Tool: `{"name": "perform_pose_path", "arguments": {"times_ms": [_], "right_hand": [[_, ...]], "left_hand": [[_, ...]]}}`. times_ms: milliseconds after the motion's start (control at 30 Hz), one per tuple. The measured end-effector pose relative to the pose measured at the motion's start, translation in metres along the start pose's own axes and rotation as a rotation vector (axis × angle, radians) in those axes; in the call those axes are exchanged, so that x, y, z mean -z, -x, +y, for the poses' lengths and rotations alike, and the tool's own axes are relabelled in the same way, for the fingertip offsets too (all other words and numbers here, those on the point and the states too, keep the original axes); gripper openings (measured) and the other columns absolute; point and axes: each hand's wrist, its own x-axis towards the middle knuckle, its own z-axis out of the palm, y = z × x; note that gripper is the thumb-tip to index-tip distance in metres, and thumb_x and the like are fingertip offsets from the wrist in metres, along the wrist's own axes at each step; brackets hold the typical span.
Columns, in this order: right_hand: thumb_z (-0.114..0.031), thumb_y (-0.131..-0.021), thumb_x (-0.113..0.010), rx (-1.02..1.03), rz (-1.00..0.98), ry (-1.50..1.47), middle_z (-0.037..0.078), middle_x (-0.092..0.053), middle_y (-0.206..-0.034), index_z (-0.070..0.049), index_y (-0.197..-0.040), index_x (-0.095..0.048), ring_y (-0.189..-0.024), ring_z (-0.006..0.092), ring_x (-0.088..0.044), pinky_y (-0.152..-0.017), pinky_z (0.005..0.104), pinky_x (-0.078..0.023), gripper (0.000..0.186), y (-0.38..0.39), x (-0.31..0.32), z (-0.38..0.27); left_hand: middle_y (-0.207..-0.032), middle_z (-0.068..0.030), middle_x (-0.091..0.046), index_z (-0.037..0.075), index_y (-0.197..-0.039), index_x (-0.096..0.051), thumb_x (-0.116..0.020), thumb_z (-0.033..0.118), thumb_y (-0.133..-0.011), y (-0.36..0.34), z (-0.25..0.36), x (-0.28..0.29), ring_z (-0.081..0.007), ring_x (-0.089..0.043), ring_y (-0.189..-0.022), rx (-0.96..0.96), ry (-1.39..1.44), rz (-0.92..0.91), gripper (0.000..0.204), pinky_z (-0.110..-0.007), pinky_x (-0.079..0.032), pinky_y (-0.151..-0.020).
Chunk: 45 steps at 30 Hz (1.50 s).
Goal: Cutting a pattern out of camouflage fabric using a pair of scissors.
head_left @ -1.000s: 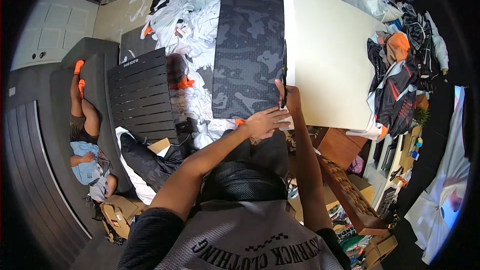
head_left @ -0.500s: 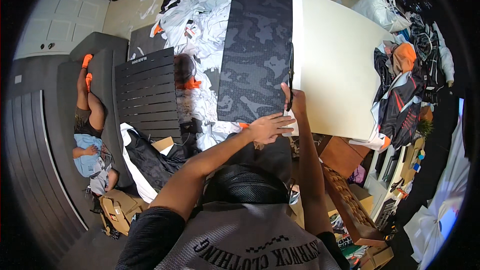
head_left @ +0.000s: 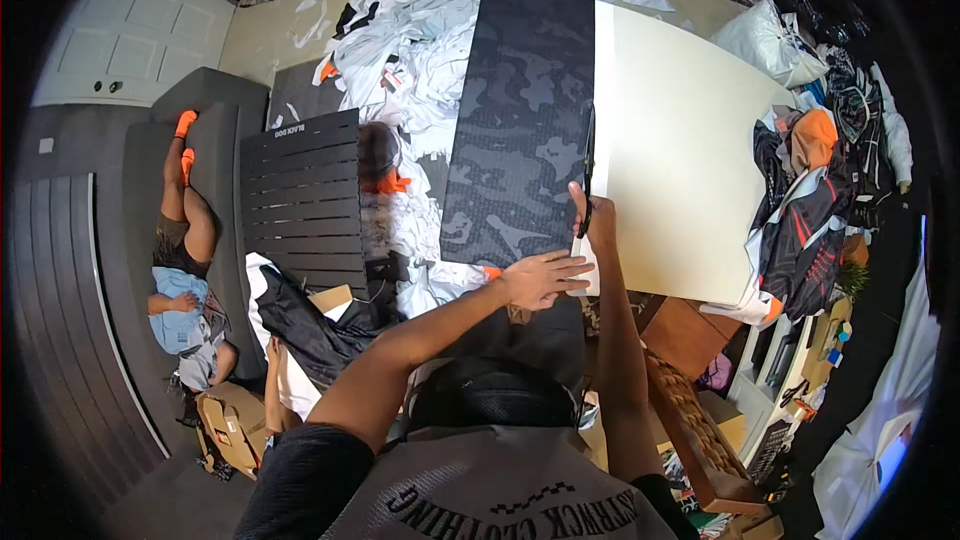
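Note:
A dark camouflage-patterned cloth (head_left: 520, 130) lies over the left part of the cream tabletop (head_left: 680, 160), with a white strip along its right edge. My right hand (head_left: 602, 228) is closed on a pair of black scissors (head_left: 589, 145), whose blades point away from me along that edge. Flat at the near right corner of the cloth, my left hand (head_left: 545, 278) presses down with its fingers stretched toward the right. Its fingertips touch the white margin beside my right wrist. Whether the blades are apart is too small to tell.
A heap of white cloth (head_left: 420, 90) lies left of and behind the table. Dark and orange garments (head_left: 800, 200) pile on its right side. A black slatted panel (head_left: 305, 200) stands left. Someone lies on the grey sofa (head_left: 225, 160); another person's arm (head_left: 273, 390) reaches black-and-white fabric (head_left: 300, 320).
The whole view has shifted slightly, so the table sits lower. Another person's arm has come in at the lower left beside the black-and-white fabric. My hands stay almost in place on the cloth.

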Motion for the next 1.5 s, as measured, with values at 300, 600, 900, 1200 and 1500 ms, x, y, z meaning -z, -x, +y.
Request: {"name": "perform_pose_path", "arguments": {"times_ms": [300, 600, 900, 1200, 1500], "right_hand": [[-0.053, -0.086, -0.068, -0.03, 0.001, -0.059, 0.003, -0.047, -0.048, -0.007, -0.055, -0.051, -0.039, 0.0136, -0.046, -0.041, 0.0249, -0.039, 0.058, -0.02, 0.001, -0.006], [-0.053, -0.087, -0.068, 0.008, -0.01, -0.039, 0.003, -0.047, -0.048, -0.007, -0.055, -0.05, -0.038, 0.0141, -0.046, -0.04, 0.026, -0.039, 0.059, -0.018, -0.003, -0.017], [-0.054, -0.087, -0.067, 0.013, -0.025, -0.057, 0.003, -0.046, -0.048, -0.008, -0.055, -0.05, -0.038, 0.0145, -0.047, -0.04, 0.0263, -0.04, 0.06, -0.031, 0.0, -0.009], [-0.055, -0.087, -0.066, 0.004, -0.025, -0.039, 0.004, -0.047, -0.049, -0.007, -0.056, -0.05, -0.039, 0.0143, -0.048, -0.041, 0.0262, -0.04, 0.059, -0.034, 0.002, -0.016], [-0.056, -0.088, -0.065, -0.019, -0.038, -0.051, 0.004, -0.048, -0.051, -0.007, -0.057, -0.051, -0.04, 0.0147, -0.048, -0.041, 0.0264, -0.04, 0.059, -0.039, 0.003, -0.022]], "left_hand": [[-0.161, -0.0047, -0.026, 0.016, -0.144, -0.043, -0.049, 0.019, -0.082, -0.001, 0.003, 0.007, -0.0206, -0.021, -0.148, 0.017, 0.009, -0.009, 0.063, -0.039, -0.015, -0.122], [-0.163, -0.0045, -0.02, 0.016, -0.148, -0.038, -0.048, 0.02, -0.084, 0.001, 0.003, 0.008, -0.0201, -0.015, -0.151, 0.019, 0.028, -0.044, 0.065, -0.04, -0.011, -0.122], [-0.162, -0.005, -0.023, 0.014, -0.148, -0.038, -0.047, 0.018, -0.083, -0.002, 0.006, 0.013, -0.02, -0.018, -0.15, 0.029, 0.043, -0.054, 0.065, -0.04, -0.012, -0.122], [-0.16, -0.0043, -0.027, 0.014, -0.144, -0.044, -0.05, 0.018, -0.081, -0.002, 0.006, 0.011, -0.0198, -0.022, -0.148, 0.029, 0.027, -0.012, 0.064, -0.039, -0.015, -0.122], [-0.159, -0.004, -0.03, 0.014, -0.142, -0.047, -0.051, 0.019, -0.08, -0.004, 0.006, 0.013, -0.0194, -0.024, -0.148, 0.029, 0.021, 0.021, 0.062, -0.038, -0.017, -0.121]]}}
